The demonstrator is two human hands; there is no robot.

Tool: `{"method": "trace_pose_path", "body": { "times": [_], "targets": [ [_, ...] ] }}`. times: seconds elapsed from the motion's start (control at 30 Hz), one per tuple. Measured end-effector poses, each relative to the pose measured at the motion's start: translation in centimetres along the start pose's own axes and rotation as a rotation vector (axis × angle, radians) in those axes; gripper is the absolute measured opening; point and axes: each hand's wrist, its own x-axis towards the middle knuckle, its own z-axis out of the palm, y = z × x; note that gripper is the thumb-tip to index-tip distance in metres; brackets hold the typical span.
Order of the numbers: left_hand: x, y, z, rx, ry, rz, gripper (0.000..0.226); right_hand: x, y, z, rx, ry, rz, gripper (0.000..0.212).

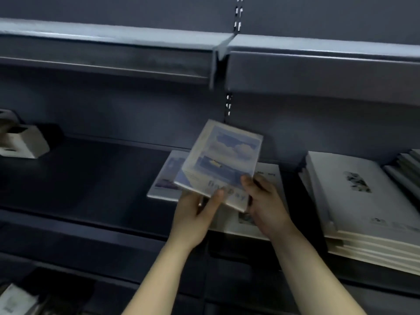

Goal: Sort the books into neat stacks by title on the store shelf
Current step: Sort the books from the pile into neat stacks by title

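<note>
Held item: sky-cover book, raised and tilted above the shelf, clear of the books beneath it.
Left hand: gripped the book's near edge, with the thumb on the cover and the fingers underneath, out of sight.
Right hand: gripped the near right corner, thumb on top.
Matching copy: lay flat on the shelf, below and left of the held book and partly hidden by it. The cover appeared to be the same.
Pale book: lay flat under both hands. The cover differed, and the title was too blurred to read.
White stack: several pale books piled to the right, apart from the hands, with uneven edges.
Step judged: setting the held book onto its matching copy.
Risk, misfiling: the two flat books lay side by side, so a drop too far right would put the book on the wrong title.
Risk, skew: the book was tilted, so a corner landing first could nudge the lower copy askew.
Risk, slip: both hands held only the near edge, and the far end could sag or swing.
</note>
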Motion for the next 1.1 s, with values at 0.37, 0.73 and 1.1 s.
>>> {"method": "trace_pose_path", "body": {
  "times": [0.37, 0.73, 1.1],
  "targets": [
    [2.2, -9.0, -12.0, 1.038, 0.063, 0.044, 0.059, 4.1, 3.8, 4.6, -0.496, 0.18, 0.115, 0.017],
    [2.3, -9.9, -12.3, 1.004, 0.007, 0.164, 0.053, 6.1, 4.5, 7.8, -0.982, 0.287, 0.039, 0.028],
    [2.4, -10.1, -12.4, 0.977, 0.024, 0.156, 0.052, 6.3, 3.9, 9.7, -1.283, 0.234, 0.038, 0.026]
  ]
}}
